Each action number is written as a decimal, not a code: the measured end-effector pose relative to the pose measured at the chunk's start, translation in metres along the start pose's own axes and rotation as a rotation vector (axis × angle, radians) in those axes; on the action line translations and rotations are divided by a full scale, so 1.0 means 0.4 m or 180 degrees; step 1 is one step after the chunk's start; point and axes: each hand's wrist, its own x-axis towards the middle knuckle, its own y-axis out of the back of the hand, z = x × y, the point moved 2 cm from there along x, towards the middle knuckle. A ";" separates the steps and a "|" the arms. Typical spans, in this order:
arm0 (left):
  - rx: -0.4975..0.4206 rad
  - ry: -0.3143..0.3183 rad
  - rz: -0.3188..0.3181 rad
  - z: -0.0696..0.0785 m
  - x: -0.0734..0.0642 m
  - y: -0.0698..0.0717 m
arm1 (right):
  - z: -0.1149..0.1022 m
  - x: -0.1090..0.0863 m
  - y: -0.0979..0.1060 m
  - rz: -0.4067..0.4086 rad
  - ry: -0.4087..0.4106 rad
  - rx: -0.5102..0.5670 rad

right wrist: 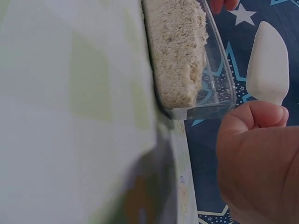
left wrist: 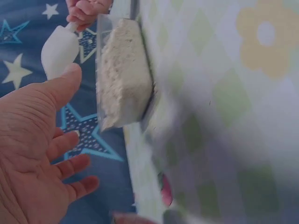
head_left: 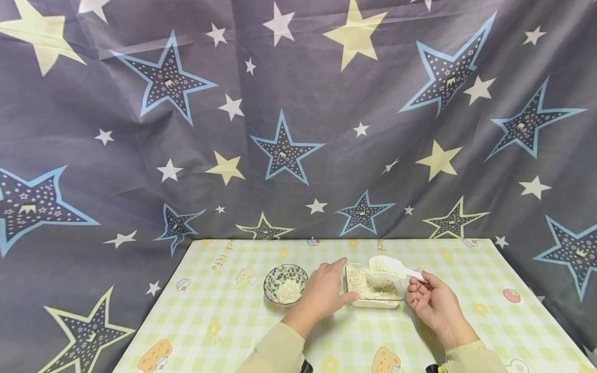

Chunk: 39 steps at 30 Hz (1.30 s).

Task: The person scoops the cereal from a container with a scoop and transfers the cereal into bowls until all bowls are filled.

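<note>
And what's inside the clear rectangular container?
Pale flakes lie in the clear container, with a hollow toward the right in the head view. There, the white scoop covers some of the far side; anything buried under the flakes cannot be seen.

In the head view, the left forearm [head_left: 275, 349] rises from 6 o'clock and slants toward 1 o'clock. Its hand, the left hand [head_left: 325, 290], is spread, the thumb parted from the fingers and aimed at 3 o'clock, the fingers reaching toward 2 o'clock. The left wrist view shows gaps between these fingers, with the palm visible. The right forearm [head_left: 473, 355] angles toward 11 o'clock, carrying the right hand [head_left: 435, 304] at 4 o'clock. Its thumb and fingers pinch, the other fingers curled. The two hands stand apart.
</note>
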 end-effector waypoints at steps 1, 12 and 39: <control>-0.0022 -0.0032 0.0071 -0.006 -0.007 0.012 | -0.001 -0.001 -0.004 -0.0014 0.0009 -0.0013; -0.0281 0.0042 0.0681 -0.168 -0.109 0.108 | -0.003 -0.013 -0.053 -0.0031 0.0066 -0.0221; -0.0432 0.0457 0.0779 -0.354 -0.198 0.069 | 0.058 -0.002 -0.182 -0.0137 0.0169 -0.0617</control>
